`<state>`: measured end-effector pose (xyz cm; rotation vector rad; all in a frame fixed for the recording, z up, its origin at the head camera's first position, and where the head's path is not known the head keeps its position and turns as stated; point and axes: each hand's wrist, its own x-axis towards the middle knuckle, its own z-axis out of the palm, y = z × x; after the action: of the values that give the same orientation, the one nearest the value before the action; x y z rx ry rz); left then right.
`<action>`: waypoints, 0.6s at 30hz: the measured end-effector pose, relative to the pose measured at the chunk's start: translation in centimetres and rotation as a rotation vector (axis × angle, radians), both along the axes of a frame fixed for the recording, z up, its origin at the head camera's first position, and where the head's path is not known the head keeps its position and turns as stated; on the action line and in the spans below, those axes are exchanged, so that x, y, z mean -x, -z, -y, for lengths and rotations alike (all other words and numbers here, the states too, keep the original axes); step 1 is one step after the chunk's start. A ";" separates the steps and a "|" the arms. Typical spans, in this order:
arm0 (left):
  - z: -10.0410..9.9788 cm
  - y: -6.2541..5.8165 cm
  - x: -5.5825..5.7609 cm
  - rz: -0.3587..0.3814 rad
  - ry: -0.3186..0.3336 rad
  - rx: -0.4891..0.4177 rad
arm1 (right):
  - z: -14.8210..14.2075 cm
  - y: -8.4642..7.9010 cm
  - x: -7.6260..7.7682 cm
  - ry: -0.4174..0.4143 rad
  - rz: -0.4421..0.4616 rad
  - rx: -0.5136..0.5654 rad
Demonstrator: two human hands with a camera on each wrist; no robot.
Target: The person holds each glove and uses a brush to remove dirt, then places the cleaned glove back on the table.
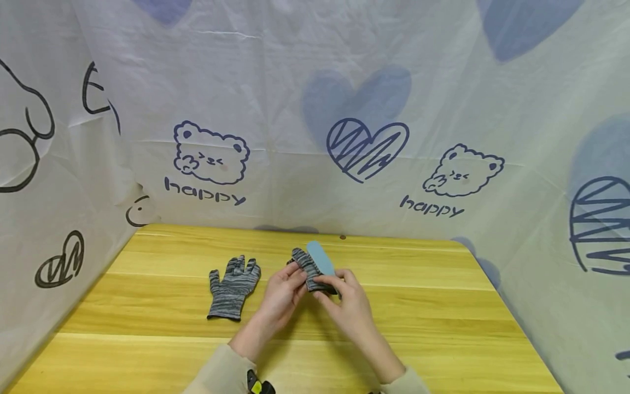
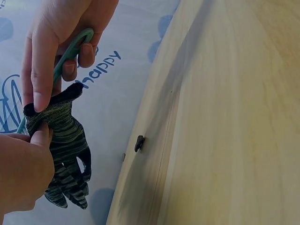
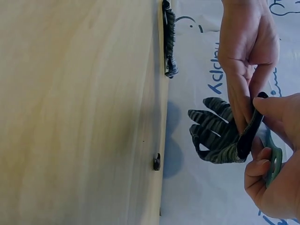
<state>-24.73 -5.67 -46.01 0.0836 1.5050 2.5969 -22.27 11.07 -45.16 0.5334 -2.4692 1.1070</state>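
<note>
A grey-and-black knitted glove (image 1: 306,268) is held up above the table, its dark cuff (image 3: 244,140) toward the hands. My left hand (image 1: 283,293) pinches it near the cuff, thumb on the outside; in the right wrist view the other fingers reach into the opening. With thumb and forefinger, my right hand (image 1: 351,302) grips the cuff edge. Its remaining fingers curl round the teal loop handle (image 2: 70,50) of a flat, oblong light-blue piece (image 1: 321,257), which sticks up beside the glove. A matching glove (image 1: 233,290) lies flat to the left, fingers pointing away.
The yellow wood-grain table (image 1: 433,328) reaches back to a white printed curtain (image 1: 290,180), which also hangs at both sides. A small dark spot (image 1: 343,237) shows at the table's far edge. A black-and-yellow band (image 1: 258,384) is on the left wrist.
</note>
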 end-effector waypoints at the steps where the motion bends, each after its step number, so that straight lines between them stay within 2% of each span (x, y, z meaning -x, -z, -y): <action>1: -0.1 0.0 0.0 0.005 -0.002 -0.006 | 0.0 0.0 0.0 0.001 -0.001 0.001; 11: 0.0 0.1 -0.1 -0.007 0.014 -0.014 | -0.1 0.2 0.1 0.008 -0.001 0.011; 18: 0.0 -0.1 -0.1 0.008 0.020 -0.020 | -0.3 0.4 0.4 0.006 0.013 0.107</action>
<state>-24.58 -5.68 -45.93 0.0891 1.4686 2.5936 -22.69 11.34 -45.60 0.4878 -2.4047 1.2351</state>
